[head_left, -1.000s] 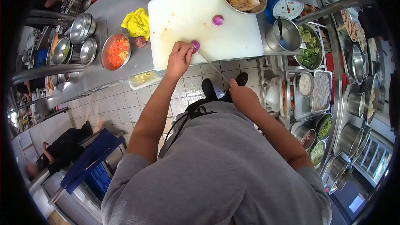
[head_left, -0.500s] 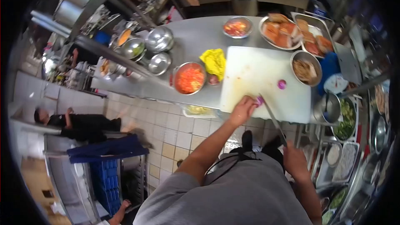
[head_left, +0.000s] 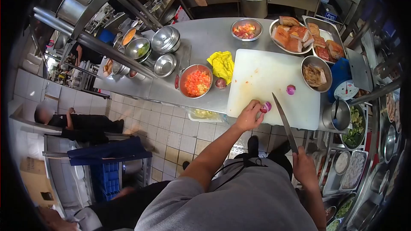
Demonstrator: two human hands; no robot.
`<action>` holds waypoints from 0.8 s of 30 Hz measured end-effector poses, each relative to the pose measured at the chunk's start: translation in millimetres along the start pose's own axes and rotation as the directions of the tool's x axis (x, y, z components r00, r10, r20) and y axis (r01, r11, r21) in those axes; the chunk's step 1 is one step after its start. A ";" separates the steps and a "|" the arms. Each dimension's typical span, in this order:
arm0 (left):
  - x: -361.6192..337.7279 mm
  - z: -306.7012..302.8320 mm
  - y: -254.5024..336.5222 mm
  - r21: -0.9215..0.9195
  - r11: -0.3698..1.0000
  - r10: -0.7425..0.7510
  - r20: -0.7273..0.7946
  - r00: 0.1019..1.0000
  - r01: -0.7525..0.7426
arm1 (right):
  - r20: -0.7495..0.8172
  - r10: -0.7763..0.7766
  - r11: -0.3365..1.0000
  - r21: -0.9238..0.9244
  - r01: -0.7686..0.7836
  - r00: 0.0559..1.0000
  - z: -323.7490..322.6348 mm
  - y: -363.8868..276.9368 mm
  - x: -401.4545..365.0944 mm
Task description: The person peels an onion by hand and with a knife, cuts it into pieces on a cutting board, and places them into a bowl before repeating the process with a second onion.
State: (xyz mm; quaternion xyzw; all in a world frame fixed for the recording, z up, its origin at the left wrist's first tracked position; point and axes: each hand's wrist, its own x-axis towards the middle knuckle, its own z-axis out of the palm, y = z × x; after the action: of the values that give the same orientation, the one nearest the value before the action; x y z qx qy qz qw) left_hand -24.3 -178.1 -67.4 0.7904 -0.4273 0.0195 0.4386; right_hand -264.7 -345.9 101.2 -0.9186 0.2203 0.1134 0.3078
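My left hand (head_left: 249,116) is closed on a cut red onion (head_left: 266,107) near the front edge of the white cutting board (head_left: 257,70). My right hand (head_left: 305,167) grips the handle of a long knife (head_left: 284,119). Its blade points away from me over the board, a little to the right of the onion and apart from it. Another piece of red onion (head_left: 290,89) lies farther back on the board. Left of the board, a whole red onion (head_left: 220,83) sits by a crumpled yellow cloth (head_left: 221,64).
A pot of diced tomato (head_left: 197,86) stands left of the cloth. Behind the board are a bowl of cut tomato (head_left: 244,30) and meat slabs (head_left: 282,36). A scale (head_left: 346,90) stands at right. One person (head_left: 85,122) is at far left, another person (head_left: 128,205) close by.
The knife has moved right, off the onion, and its blade now stands clear. At the lower left, a person has come farther into view beside me.
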 end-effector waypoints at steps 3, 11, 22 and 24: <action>-0.9 -2.0 1.8 -0.065 0.994 -0.081 0.061 0.995 0.085 | 0.007 0.023 0.999 0.028 -0.023 1.000 0.4 -3.3 -1.1; -2.2 7.8 -8.0 -0.067 0.996 -0.066 -0.035 0.997 0.064 | -0.027 -0.108 0.991 -0.081 0.105 0.994 18.5 8.1 -5.0; -0.7 6.0 -0.3 -0.032 0.995 -0.092 -0.077 0.993 0.090 | 0.153 -0.011 0.967 -0.248 0.049 0.988 21.2 -5.0 -0.8; -0.4 5.1 0.5 -0.012 0.997 -0.083 -0.079 0.993 0.082 | 0.166 0.000 0.969 -0.244 0.041 0.986 23.6 -4.5 0.0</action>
State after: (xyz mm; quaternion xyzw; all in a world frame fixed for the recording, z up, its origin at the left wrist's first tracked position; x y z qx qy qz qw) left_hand -26.7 -181.5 -70.3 0.8040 -0.3766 0.0311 0.4591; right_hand -264.3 -328.2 85.0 -0.9395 0.1686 0.2121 0.2096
